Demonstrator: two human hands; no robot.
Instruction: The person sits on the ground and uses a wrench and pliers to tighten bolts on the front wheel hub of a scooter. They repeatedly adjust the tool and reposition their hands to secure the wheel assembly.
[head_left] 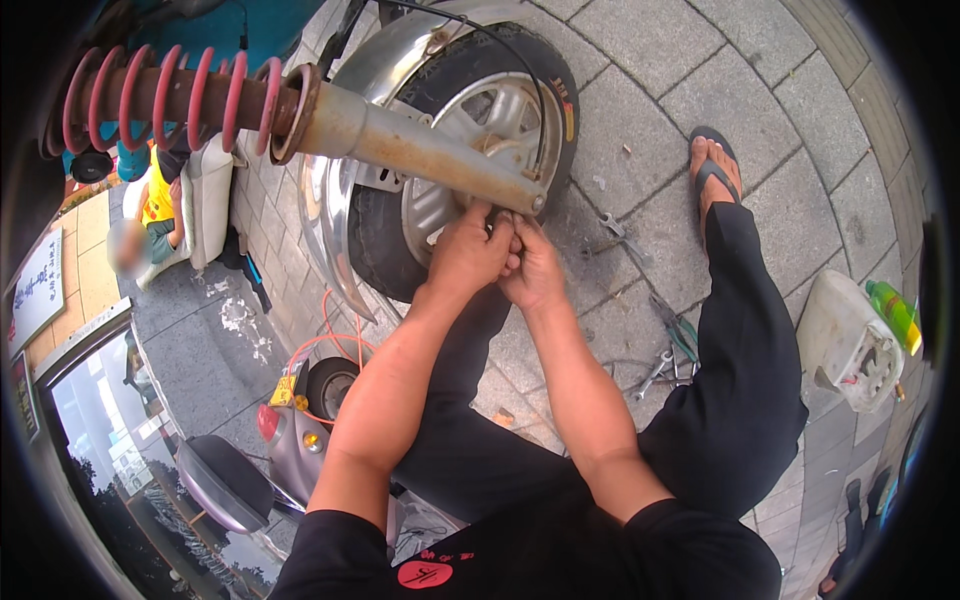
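My left hand (462, 250) and my right hand (530, 265) meet beneath the lower end of a rusty grey shock absorber tube (420, 150), fingers closed around something small that they hide. A bolt head (539, 203) shows at the tube's tip, just above my fingers. The tube carries a red coil spring (170, 100) at the upper left. Behind it stand a front wheel (542, 115) with a black tyre and silver rim, and a chrome mudguard (370, 65). A wrench (610, 224) lies on the paving right of my hands.
Pliers (676, 330) and more wrenches (655, 378) lie beside my right leg. A whitish plastic can (845, 350) and a green bottle (893, 312) are at the right. A person (158, 205) reclines at the upper left; a scooter's tail (285, 440) and orange hose (330, 332) are lower left.
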